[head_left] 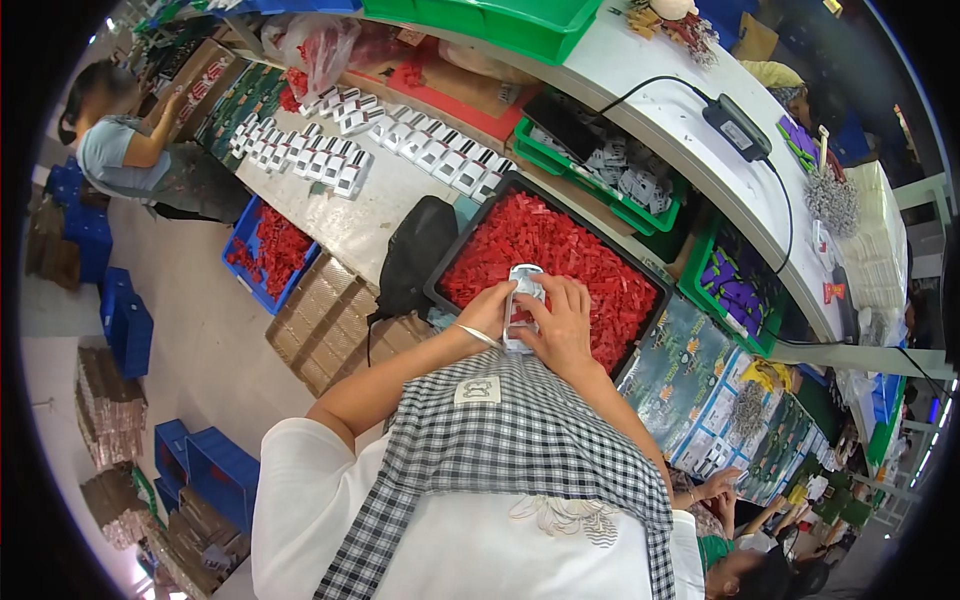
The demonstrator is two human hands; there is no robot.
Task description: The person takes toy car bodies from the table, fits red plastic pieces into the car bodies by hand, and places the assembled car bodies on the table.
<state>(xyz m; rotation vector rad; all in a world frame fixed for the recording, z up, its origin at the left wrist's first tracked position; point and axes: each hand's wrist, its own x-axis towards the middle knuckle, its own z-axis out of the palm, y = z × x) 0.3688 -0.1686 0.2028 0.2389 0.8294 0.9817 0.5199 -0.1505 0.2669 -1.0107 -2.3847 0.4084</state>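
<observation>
Both hands are over a black tray (437, 272) heaped with small red plastic pieces (530, 232). Between them is a small white, partly clear case (521, 283), its long side pointing away from me. My left hand (487, 312) grips its left side. My right hand (562, 322) is closed around the right side, fingers bent over the top. What lies inside the case is too small to make out. Rows of white-and-black boxed units (440, 150) stand on the bench, farther left.
Left of the tray lies a black bag (418, 245), with a brown compartment tray (325, 325) and a blue bin (240, 250) of red pieces beyond. Green bins (735, 285) sit under a white shelf (680, 100) holding a black power adapter (735, 128). Co-workers (125, 150) are at both sides.
</observation>
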